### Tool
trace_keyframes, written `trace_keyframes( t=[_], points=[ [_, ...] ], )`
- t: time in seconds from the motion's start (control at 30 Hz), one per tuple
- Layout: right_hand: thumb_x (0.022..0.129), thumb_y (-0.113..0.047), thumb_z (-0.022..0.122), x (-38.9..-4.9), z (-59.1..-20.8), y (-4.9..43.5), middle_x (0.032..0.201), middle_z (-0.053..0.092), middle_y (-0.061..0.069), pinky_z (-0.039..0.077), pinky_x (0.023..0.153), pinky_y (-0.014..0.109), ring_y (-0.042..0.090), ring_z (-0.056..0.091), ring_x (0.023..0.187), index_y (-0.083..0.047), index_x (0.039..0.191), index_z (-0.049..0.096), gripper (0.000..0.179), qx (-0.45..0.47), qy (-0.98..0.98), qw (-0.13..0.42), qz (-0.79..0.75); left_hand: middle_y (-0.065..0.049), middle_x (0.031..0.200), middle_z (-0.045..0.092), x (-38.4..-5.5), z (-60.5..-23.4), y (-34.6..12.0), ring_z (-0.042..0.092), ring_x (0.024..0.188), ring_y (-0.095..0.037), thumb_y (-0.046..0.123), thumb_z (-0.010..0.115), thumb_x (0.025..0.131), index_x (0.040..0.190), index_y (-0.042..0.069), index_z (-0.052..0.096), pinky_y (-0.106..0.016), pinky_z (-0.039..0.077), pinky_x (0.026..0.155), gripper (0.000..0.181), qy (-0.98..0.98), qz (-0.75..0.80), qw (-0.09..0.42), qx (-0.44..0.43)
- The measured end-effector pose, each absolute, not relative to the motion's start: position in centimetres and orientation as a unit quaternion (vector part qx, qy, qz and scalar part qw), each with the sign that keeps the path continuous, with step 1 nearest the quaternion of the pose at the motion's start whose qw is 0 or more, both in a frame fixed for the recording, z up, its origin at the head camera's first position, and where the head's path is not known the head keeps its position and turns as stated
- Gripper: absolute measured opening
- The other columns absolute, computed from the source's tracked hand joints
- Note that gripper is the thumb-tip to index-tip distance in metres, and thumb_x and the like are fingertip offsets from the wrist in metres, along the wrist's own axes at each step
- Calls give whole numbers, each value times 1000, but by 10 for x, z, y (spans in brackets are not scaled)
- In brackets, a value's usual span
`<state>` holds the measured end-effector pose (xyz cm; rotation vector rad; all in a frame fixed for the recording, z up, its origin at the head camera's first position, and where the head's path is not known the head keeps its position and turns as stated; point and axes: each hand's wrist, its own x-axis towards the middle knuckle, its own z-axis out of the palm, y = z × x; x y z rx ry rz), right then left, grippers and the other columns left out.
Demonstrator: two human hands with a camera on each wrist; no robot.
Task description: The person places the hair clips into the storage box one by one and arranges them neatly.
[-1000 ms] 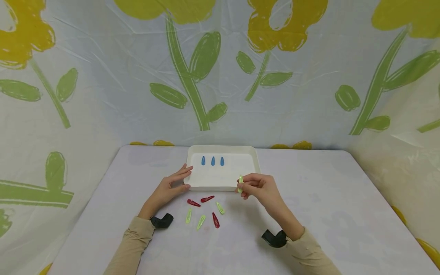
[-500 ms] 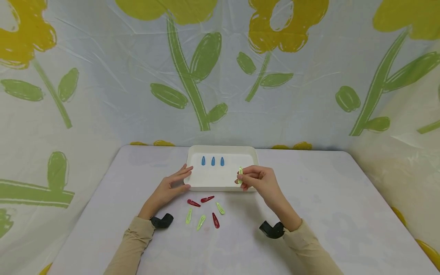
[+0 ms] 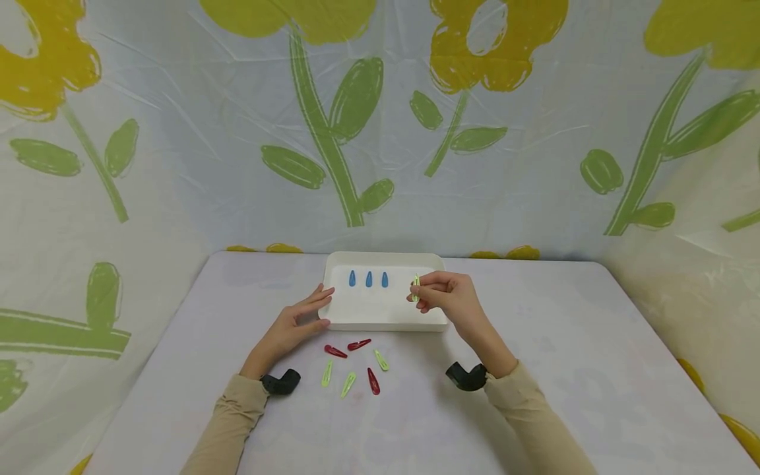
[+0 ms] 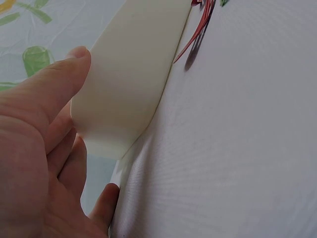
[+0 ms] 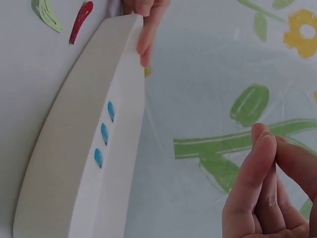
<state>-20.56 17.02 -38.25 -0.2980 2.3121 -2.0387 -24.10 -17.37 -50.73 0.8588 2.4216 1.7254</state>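
My right hand [image 3: 448,295] pinches a light green snap hair clip [image 3: 416,288] between thumb and fingertips, over the right part of a white tray [image 3: 386,326]. In the right wrist view the fingertips [image 5: 265,141] meet, and the clip does not show. At the tray's front left corner my left hand [image 3: 292,328] rests with extended fingers; in the left wrist view its thumb [image 4: 64,72] lies at the front wall and the other fingers along the side. Inside the tray, three blue hair clips [image 3: 369,279] stand in a row towards the back left.
In front of the tray lie three red hair clips [image 3: 373,380] and three light green hair clips [image 3: 348,384], scattered on the pale table [image 3: 564,356]. Behind the table hangs a flower-printed sheet [image 3: 510,178]. A black wrist camera [image 3: 466,377] sits on the right wrist.
My right hand has moved away from me with the green hair clip, from the tray's front edge to over its inside. The left hand has stayed at the corner.
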Motion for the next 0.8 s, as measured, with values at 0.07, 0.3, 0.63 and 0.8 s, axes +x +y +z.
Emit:
trace_keyframes(
  t=[0.07,0.3,0.63,0.8],
  points=[
    [90,-10,74,-209,-380,170,84,73,16,60,66,31,23,67,65,8,99,68,21,-95,746,23,-658,3,153,44,-241,-508,-174,17,150,-16,18,74,91,143,5,53,-18,16,116,57,783,557,24,276],
    [90,-10,74,-222,-373,168,84,73,16,60,66,32,23,67,64,7,99,69,20,-94,756,23,-648,2,153,44,-239,-504,-172,17,151,-16,16,74,91,143,5,53,-21,15,118,57,783,562,29,265],
    [90,-12,74,-241,-365,166,85,74,13,59,67,30,23,68,69,10,103,68,26,-66,760,40,-646,5,153,44,-242,-507,-173,17,151,-15,22,73,92,143,7,53,-33,16,120,58,788,551,26,271],
    [91,-12,73,-249,-365,166,88,73,17,59,68,30,28,68,72,9,103,68,25,-63,765,44,-640,8,153,44,-241,-507,-173,16,151,-15,23,74,91,144,8,53,-49,14,120,58,794,548,31,260]
  ],
)
